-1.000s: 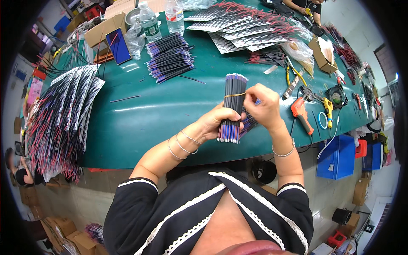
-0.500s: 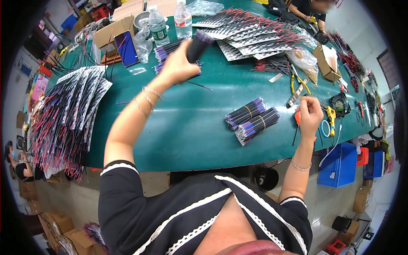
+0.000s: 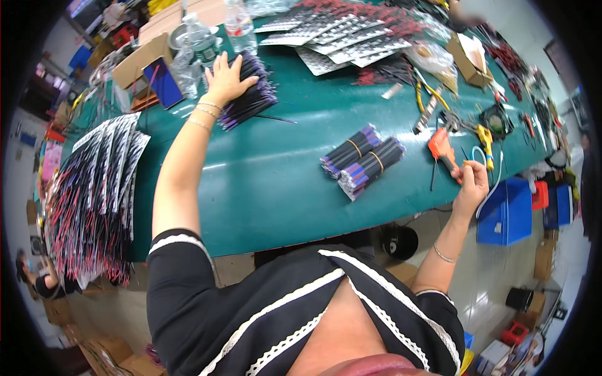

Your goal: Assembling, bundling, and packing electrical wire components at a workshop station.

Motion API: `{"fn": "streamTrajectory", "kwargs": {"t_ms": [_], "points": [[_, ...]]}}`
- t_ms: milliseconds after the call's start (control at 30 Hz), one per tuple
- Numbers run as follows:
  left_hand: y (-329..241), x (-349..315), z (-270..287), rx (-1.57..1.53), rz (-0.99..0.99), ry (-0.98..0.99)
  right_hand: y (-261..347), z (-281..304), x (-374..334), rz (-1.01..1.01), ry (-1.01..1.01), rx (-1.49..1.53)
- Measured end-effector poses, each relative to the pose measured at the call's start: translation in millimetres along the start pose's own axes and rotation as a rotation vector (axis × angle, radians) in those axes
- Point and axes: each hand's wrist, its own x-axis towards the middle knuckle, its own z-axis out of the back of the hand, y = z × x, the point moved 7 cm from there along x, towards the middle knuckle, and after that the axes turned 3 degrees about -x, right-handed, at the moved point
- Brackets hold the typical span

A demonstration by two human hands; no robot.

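My left hand lies with its fingers spread on a loose pile of short black and purple wires at the back left. My right hand is above the table's right front edge. Its thumb and fingers are pinched together; what they hold, if anything, is too small to make out. Between the hands, two wire bundles rest side by side: the farther one and the nearer one, each with a tan band around it. Beside my right hand lies an orange-handled tool.
Sheets with red and black wires hang over the left edge; more wired sheets are stacked at the back. Bottles, a phone, pliers, a yellow tool and a small black fan also occupy the table.
My left hand has let go of a dark wire bundle it held raised and now lies spread on the pile. My right hand has moved lower and slightly right. The view has shifted.
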Motion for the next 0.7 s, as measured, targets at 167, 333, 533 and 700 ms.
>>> {"fn": "streamTrajectory", "kwargs": {"t_ms": [167, 333, 533, 700], "points": [[-155, -55, 61, -0.652, -0.511, -0.028, -22, -17, -12, -0.135, -0.080, 0.137], [-278, -149, 86, -0.632, -0.647, 0.117, -40, -29, -23, -0.184, -0.048, 0.292], [-268, -135, 40, -0.792, -0.502, 0.488, -33, -51, -41, -0.260, 0.049, 0.330], [-259, -143, 28, -1.766, 0.003, 1.036, -3, -95, -56, -0.018, 0.291, 0.027]]}}
